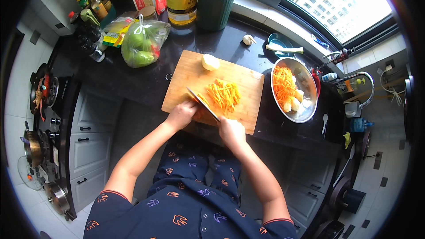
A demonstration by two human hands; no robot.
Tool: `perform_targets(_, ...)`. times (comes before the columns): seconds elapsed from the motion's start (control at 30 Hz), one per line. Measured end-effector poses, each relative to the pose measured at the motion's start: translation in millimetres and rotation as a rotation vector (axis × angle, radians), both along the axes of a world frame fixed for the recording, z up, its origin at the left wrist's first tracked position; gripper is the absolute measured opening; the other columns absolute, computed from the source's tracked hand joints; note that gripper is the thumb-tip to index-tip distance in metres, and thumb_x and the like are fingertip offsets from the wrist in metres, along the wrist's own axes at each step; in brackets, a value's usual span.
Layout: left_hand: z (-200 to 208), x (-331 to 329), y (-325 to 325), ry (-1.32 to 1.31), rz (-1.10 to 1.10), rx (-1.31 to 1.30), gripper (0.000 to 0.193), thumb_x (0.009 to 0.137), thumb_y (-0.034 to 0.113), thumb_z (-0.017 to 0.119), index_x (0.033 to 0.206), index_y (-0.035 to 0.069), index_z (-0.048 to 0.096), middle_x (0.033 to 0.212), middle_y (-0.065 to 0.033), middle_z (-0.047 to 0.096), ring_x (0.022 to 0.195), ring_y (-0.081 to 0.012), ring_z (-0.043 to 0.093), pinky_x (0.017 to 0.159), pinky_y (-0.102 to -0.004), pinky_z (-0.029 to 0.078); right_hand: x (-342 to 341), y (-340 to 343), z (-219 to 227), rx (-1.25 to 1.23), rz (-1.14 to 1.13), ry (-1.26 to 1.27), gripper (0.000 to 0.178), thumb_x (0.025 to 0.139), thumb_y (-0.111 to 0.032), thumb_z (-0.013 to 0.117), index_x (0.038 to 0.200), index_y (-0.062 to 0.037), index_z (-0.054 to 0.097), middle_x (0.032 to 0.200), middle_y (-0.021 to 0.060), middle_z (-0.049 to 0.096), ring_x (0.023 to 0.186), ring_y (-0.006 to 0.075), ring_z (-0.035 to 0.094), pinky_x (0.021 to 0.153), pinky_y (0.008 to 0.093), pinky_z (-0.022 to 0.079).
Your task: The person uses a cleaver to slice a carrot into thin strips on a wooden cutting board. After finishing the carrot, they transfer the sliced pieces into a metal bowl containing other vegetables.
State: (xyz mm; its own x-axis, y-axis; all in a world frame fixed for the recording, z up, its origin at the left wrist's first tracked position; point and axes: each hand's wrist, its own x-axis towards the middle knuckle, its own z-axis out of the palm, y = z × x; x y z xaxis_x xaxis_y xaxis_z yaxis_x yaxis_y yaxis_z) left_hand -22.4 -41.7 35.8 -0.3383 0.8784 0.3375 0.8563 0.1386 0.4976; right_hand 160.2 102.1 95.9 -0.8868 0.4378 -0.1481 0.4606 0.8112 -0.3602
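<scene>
My right hand [231,131] is wrapped round the handle of a kitchen knife [204,105], its blade pointing away to the left over a wooden cutting board [181,78]. Close against the blade's left side, the bent fingers of my left hand [181,115] press on carrot, mostly hidden under them; a little orange shows by the fingertips. Right of the blade lies a heap of carrot shreds [224,96]. A pale, round peeled vegetable [210,62], its kind unclear, sits near the board's far edge.
Right of the board stands a steel bowl [306,114] with carrot shreds and pale chunks. Beyond are a garlic bulb [249,40] and a green glass bowl [280,43]. A tied plastic bag of green produce [141,44] is at far left, before an oil jug [181,0].
</scene>
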Motion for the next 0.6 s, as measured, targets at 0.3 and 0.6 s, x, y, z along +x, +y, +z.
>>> perform_targets(0.3, -3, -5, -13, 0.053, -0.042, -0.037, 0.028, 0.082, 0.005, 0.065, 0.110, 0.005, 0.072, 0.110, -0.0102, 0.070, 0.101, -0.0297, 0.069, 0.083, -0.0382, 0.059, 8, -1, 20, -0.051, -0.061, 0.006, 0.016, 0.095, -0.024, 0.062, 0.100, -0.0104, 0.068, 0.074, 0.0212, 0.069, 0.071, 0.0421, 0.069, 0.066, 0.0539, 0.055)
perform_targets(0.6, 2, -4, -9, 0.074, -0.040, -0.069, 0.028, 0.082, 0.006, 0.065, 0.109, 0.008, 0.072, 0.108, -0.0049, 0.071, 0.099, -0.0264, 0.069, 0.078, -0.0372, 0.060, 12, -6, 13, -0.030, -0.043, 0.025, 0.014, 0.095, -0.021, 0.061, 0.095, -0.0084, 0.066, 0.072, 0.0215, 0.069, 0.070, 0.0419, 0.070, 0.065, 0.0533, 0.056)
